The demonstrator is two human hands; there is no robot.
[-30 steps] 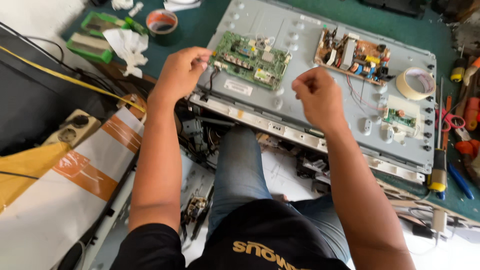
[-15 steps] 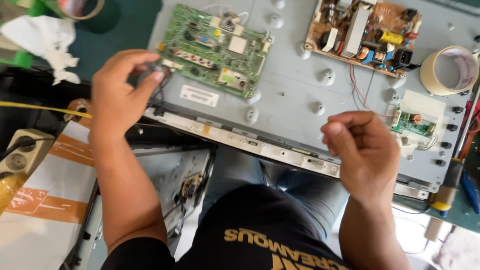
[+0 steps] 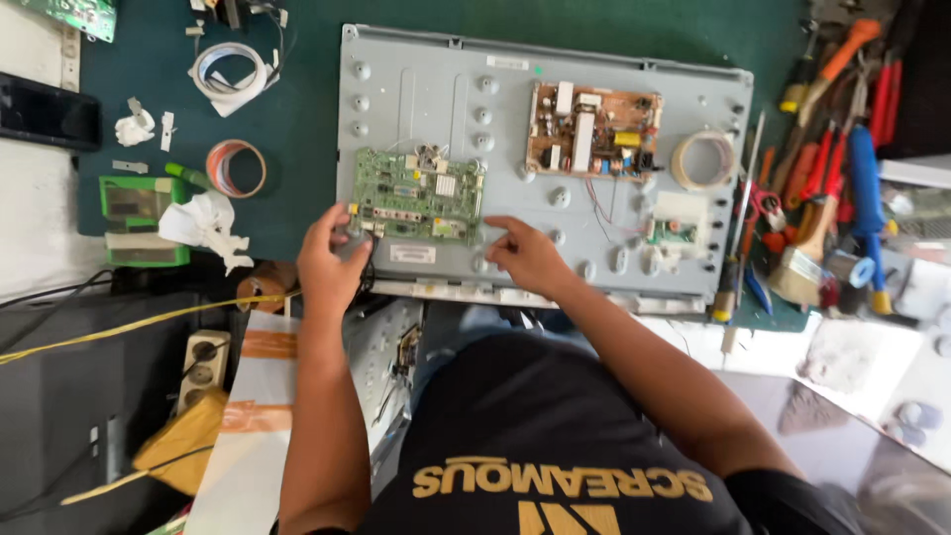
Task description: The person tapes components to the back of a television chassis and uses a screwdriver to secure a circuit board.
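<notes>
A grey metal back panel of a flat screen (image 3: 446,89) lies on a dark green mat. A green circuit board (image 3: 416,193) sits on its left half, and a brown power board (image 3: 592,129) is mounted further right. My left hand (image 3: 332,260) is at the green board's lower left corner, its fingers pinched on a small grey plug there. My right hand (image 3: 525,256) rests on the panel just below the board's lower right corner. Its fingers are spread and the index finger points at the board's edge. It holds nothing.
A roll of tape (image 3: 703,159) and a small board (image 3: 672,233) lie on the panel's right side. Several screwdrivers and pliers (image 3: 832,149) crowd the right edge. Left of the panel are a tape ring (image 3: 236,168), crumpled tissue (image 3: 203,226) and a green box (image 3: 139,203). A power strip (image 3: 203,362) lies lower left.
The view has pulled back and up over the whole panel. My right hand moved left from the panel's front edge to the green board. My left hand stays at the board's left corner.
</notes>
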